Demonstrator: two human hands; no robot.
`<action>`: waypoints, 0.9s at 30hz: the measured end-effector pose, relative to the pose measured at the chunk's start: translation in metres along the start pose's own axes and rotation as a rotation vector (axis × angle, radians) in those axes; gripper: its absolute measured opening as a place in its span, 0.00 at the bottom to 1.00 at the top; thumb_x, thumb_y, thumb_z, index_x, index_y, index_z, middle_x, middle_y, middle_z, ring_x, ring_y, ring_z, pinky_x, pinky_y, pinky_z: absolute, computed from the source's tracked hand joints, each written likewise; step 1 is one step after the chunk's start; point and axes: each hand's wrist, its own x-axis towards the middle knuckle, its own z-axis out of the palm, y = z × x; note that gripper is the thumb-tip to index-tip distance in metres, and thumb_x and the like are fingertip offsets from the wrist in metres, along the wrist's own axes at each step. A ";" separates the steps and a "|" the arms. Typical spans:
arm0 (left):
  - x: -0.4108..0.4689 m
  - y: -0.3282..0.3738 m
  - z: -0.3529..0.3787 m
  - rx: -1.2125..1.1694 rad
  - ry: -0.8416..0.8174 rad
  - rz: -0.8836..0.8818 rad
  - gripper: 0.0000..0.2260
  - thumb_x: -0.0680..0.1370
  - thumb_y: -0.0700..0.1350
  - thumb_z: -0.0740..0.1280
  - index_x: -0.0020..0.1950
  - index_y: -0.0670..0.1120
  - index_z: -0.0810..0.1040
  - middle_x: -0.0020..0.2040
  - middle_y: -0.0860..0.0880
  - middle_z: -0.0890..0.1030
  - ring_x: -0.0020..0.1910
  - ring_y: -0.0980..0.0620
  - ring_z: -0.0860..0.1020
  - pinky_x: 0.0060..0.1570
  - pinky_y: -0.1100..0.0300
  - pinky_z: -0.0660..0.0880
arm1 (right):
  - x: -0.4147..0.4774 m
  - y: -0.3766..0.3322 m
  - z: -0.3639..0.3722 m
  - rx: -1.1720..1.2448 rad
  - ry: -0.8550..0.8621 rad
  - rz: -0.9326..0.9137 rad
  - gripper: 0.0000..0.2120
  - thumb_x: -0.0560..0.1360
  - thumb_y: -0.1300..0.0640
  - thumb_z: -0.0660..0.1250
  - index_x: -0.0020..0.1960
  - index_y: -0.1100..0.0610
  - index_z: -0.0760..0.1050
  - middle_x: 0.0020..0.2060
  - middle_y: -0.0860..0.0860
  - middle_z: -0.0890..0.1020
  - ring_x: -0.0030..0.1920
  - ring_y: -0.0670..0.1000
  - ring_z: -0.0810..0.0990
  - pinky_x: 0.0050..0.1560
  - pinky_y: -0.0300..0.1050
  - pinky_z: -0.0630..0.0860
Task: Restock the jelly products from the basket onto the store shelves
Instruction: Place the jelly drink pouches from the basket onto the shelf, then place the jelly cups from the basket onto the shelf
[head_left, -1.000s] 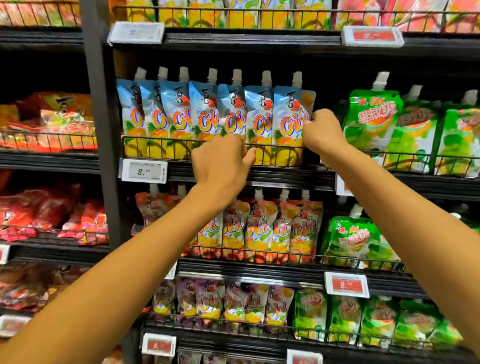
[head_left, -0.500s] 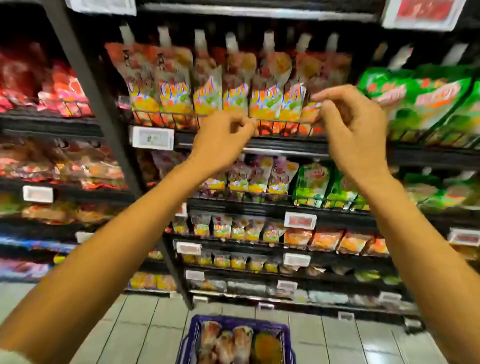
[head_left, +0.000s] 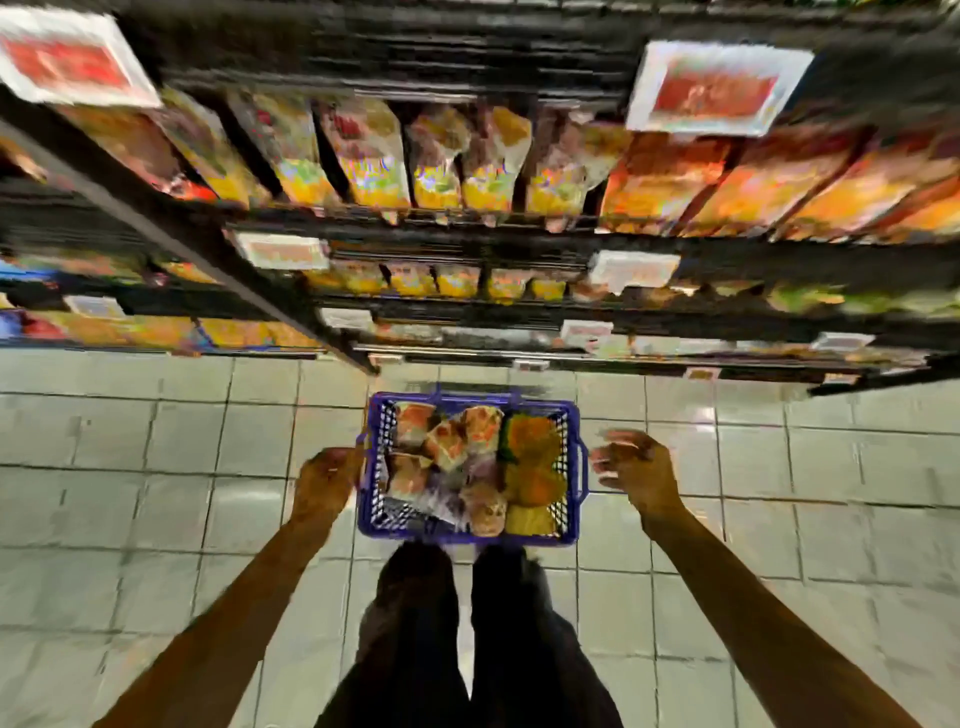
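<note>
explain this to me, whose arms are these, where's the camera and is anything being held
No machine here: a person wears a camera on the head, so you look down along their own arms. The picture is motion-blurred. A blue basket stands on the tiled floor in front of their legs, full of jelly packs. Above it in the picture are the store shelves, stocked with more packs. The right hand hovers beside the basket with loose fingers and holds nothing. The left hand is at the basket's left rim; the blur hides whether it grips it.
</note>
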 end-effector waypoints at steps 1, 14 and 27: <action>0.018 -0.026 0.005 0.002 0.001 -0.064 0.09 0.80 0.36 0.65 0.40 0.43 0.77 0.34 0.47 0.78 0.36 0.48 0.74 0.36 0.59 0.69 | 0.017 0.024 0.000 0.015 0.023 0.035 0.09 0.78 0.73 0.57 0.49 0.65 0.74 0.30 0.54 0.82 0.29 0.52 0.80 0.30 0.39 0.76; 0.248 -0.219 0.091 0.313 0.207 -0.289 0.21 0.79 0.46 0.67 0.61 0.29 0.75 0.55 0.31 0.80 0.49 0.39 0.82 0.44 0.50 0.75 | 0.255 0.265 0.016 -0.569 0.400 0.190 0.19 0.76 0.57 0.70 0.63 0.65 0.72 0.56 0.63 0.81 0.57 0.62 0.79 0.50 0.47 0.72; 0.302 -0.250 0.108 0.152 0.116 -0.273 0.13 0.76 0.54 0.69 0.46 0.45 0.74 0.39 0.46 0.79 0.36 0.48 0.77 0.34 0.58 0.73 | 0.311 0.312 0.030 -0.482 0.436 0.259 0.11 0.70 0.51 0.76 0.45 0.57 0.78 0.34 0.52 0.80 0.32 0.50 0.76 0.31 0.41 0.69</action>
